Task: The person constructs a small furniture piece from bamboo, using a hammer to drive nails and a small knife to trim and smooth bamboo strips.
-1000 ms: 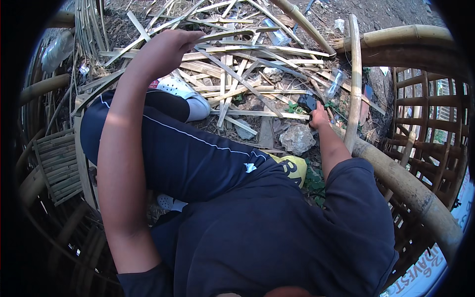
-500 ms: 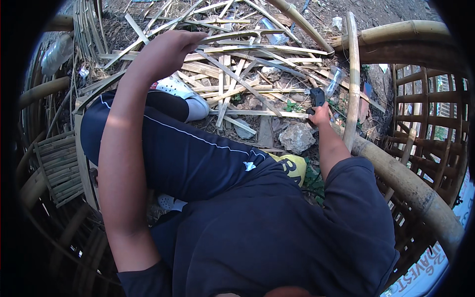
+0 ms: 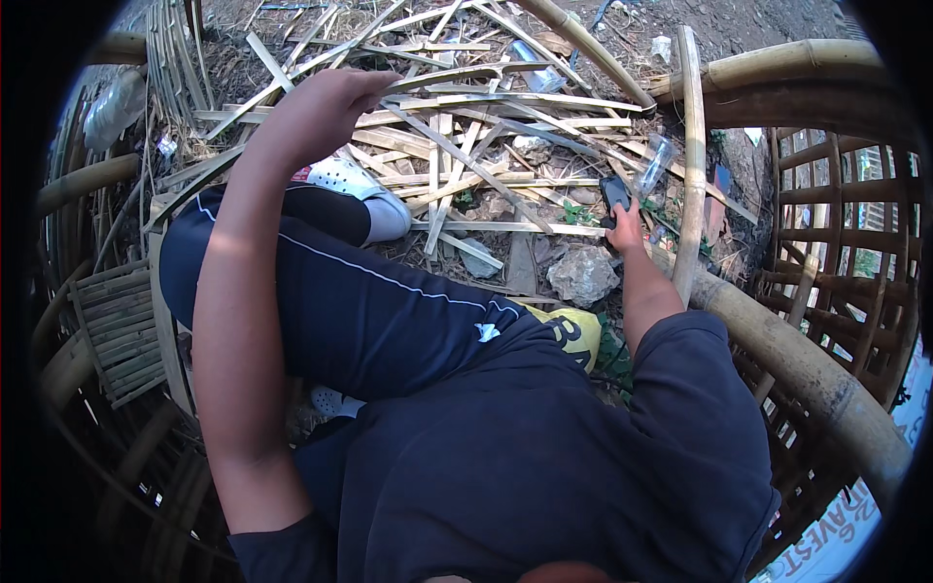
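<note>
My left hand (image 3: 335,112) is raised at the upper left, its fingers closed around a bamboo strip (image 3: 466,73). One end of this strip sticks out to the right of the fingers. A curved dark strip (image 3: 199,183) runs from behind my forearm down to the left; whether it is the same piece I cannot tell. Over on the right, my right hand (image 3: 627,231) grips a small black phone-like device (image 3: 614,192), held low above the ground near a grey rock (image 3: 583,273). Split bamboo strips (image 3: 442,165) lie crisscrossed between the two hands.
A thin bamboo pole (image 3: 691,165) stands right of my right hand, beside a clear plastic bottle (image 3: 656,163). A thick bamboo pole (image 3: 807,364) and a woven lattice (image 3: 846,233) border the right side. My shoe (image 3: 355,189) rests by the strips. A slatted bamboo panel (image 3: 117,330) is at left.
The black device in my right hand has turned, showing more of its flat face, and my right hand has shifted slightly. My left hand has dropped a little with the strip.
</note>
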A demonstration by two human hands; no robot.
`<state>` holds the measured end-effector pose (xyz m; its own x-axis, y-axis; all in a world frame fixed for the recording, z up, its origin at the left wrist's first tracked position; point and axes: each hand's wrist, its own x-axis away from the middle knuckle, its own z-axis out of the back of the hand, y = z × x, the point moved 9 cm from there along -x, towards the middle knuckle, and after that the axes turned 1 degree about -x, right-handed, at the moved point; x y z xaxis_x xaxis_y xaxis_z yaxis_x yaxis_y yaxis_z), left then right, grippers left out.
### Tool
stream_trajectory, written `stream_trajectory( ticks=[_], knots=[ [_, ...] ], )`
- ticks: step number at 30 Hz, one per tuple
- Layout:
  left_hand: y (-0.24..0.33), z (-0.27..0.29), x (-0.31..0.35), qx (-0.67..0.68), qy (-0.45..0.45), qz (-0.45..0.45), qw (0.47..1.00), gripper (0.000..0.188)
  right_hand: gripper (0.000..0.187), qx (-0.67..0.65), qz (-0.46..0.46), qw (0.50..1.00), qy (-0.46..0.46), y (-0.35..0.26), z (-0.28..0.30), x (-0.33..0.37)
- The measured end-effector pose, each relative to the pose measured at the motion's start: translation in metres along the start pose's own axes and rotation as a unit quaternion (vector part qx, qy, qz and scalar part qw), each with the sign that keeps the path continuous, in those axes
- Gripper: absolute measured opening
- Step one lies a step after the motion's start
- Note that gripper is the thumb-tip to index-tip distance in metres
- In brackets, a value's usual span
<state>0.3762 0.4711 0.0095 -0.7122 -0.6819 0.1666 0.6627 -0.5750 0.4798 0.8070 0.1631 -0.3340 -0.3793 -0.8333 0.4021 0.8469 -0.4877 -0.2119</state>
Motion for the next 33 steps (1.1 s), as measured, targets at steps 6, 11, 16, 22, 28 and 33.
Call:
stream_trajectory(
  ticks=[6,11,16,22,28,33],
  knots=[
    [-0.002,-0.003,-0.001,0.015,-0.004,0.036,0.999,0.031,0.097,0.019,-0.089,0.996,0.002,0.002,-0.001,-0.007],
    [-0.001,0.000,0.000,0.002,-0.001,0.018,1.000,0.032,0.104,0.025,-0.211,0.975,-0.064,0.019,-0.012,-0.015],
    [-0.002,-0.002,0.000,-0.037,-0.001,-0.010,0.999,0.039,0.103,0.046,-0.232,0.965,-0.109,0.019,-0.016,-0.013],
    [-0.001,-0.004,-0.003,-0.017,0.036,-0.044,0.998,0.033,0.103,0.054,-0.243,0.961,-0.120,0.016,-0.012,-0.013],
    [0.007,-0.001,-0.007,-0.014,0.049,-0.051,0.997,0.032,0.106,0.048,-0.320,0.942,-0.085,0.014,0.019,-0.013],
    [0.005,0.002,-0.003,-0.008,0.038,-0.012,0.999,0.032,0.114,0.036,-0.305,0.951,-0.040,-0.021,0.070,-0.026]
  ],
)
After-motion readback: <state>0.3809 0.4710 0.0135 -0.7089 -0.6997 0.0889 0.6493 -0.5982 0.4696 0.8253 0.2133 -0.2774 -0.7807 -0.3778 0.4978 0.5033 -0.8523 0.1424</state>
